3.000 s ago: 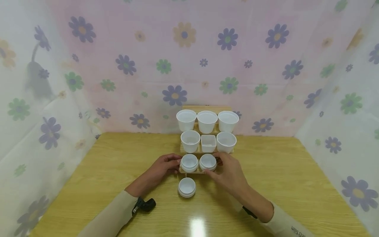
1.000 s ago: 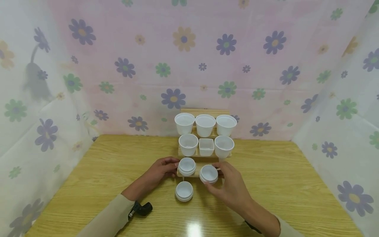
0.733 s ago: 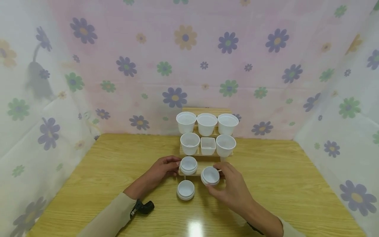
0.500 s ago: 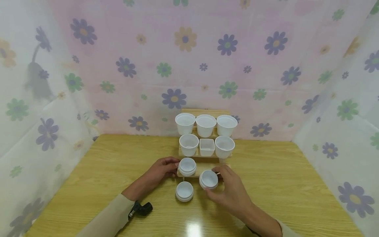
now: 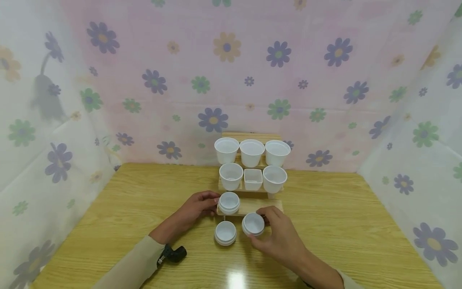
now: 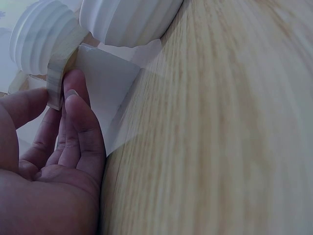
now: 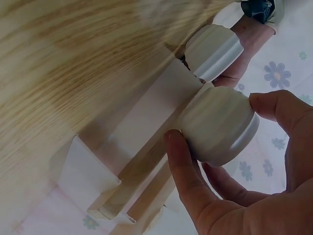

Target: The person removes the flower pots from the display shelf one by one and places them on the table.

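Flower-printed fabric (image 5: 249, 66) backs a wood-grain tabletop (image 5: 155, 184). On the left, the left hand (image 5: 195, 208) pinches the end of the tiered stand's bottom shelf (image 5: 250, 206) in its grip, beside a ribbed jar (image 5: 229, 204) standing there. Just in front, a second jar (image 5: 225, 233) sits on the tabletop. Rightward, the right hand (image 5: 283, 237) has a third jar (image 5: 253, 224) in its grip, before the shelf. The step seems to be shifting this jar between shelf and tabletop; the next move likely calls for holding it level, clear of its neighbour.
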Available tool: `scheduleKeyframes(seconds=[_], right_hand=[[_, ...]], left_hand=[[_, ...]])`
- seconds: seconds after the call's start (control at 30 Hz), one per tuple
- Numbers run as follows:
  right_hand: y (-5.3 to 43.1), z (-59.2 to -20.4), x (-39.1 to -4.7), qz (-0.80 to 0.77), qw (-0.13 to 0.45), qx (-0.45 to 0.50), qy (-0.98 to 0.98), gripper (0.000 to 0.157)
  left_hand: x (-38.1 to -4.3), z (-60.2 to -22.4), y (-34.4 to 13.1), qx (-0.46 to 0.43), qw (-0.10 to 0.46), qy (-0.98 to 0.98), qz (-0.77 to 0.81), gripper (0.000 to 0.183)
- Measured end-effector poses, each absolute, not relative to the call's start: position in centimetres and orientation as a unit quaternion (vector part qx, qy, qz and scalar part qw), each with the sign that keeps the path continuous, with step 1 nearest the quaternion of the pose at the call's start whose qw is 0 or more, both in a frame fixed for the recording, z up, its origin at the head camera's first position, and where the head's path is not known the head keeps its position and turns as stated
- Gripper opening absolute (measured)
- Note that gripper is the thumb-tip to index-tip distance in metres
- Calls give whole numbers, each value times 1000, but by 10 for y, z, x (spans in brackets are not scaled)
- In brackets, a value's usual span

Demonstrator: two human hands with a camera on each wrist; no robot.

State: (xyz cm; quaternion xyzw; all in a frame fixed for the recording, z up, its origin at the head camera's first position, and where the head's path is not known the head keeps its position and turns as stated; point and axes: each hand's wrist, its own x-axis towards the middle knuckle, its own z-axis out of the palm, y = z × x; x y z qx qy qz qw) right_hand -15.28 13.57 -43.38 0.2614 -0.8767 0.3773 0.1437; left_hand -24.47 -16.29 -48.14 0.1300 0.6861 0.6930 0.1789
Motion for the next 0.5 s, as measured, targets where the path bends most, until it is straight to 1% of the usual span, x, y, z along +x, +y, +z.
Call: scheduleKeyframes(seconds=[0.27, 0.5], right_hand=[[134, -436, -151, 359, 121, 258, -889, 55], [133, -440, -152, 339, 114, 251, -899, 53]], left_hand=[[-244, -483, -163, 134, 178, 679, 699, 36], [-247, -484, -163, 134, 178, 676, 702, 36]])
